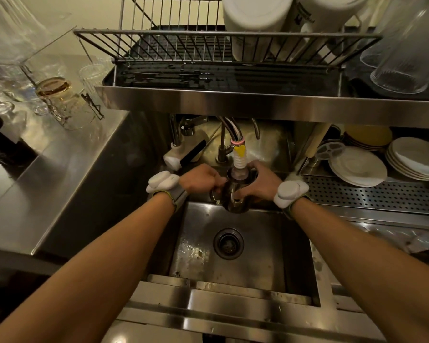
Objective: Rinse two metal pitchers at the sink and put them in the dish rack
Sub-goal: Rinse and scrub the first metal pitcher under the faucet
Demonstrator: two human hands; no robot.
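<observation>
One metal pitcher [234, 194] in view, held upright over the back of the sink [233, 268], its mouth directly under the white ribbed spout of the tap [239, 157]; the spout tip appears to reach just into the opening. A second pitcher cannot be made out.

Left hand [201, 180]: fingers curled closed at the pitcher's left side, seemingly on its handle. Right hand [260, 181]: fingers wrapped around the body and rim on the right. Both wrists carry white strapped-on devices.

Step in hand, as judged: rinsing the first pitcher. Whether water is running, or how full the pitcher is, cannot be told; the inside is hidden by the spout and by glare.

Next move, as judged: swirl, tip out into the sink, then lift clear of the spout and past the steel shelf edge to the dish rack [183, 43] above. The rack's left portion looks free.

Containers noted:
- Dish rack: two white tubs [255, 16] upturned at its right; drip tray beneath, wet.
- Clear tumblers [401, 68], upturned, right of the rack.
- Glass jars and glasses [60, 100] on the left counter, contents unclear.
- Stacked plates and saucers [357, 167] under the shelf, right.
- Sink basin: no dishes, drain [228, 243] open, patches of residue.
</observation>
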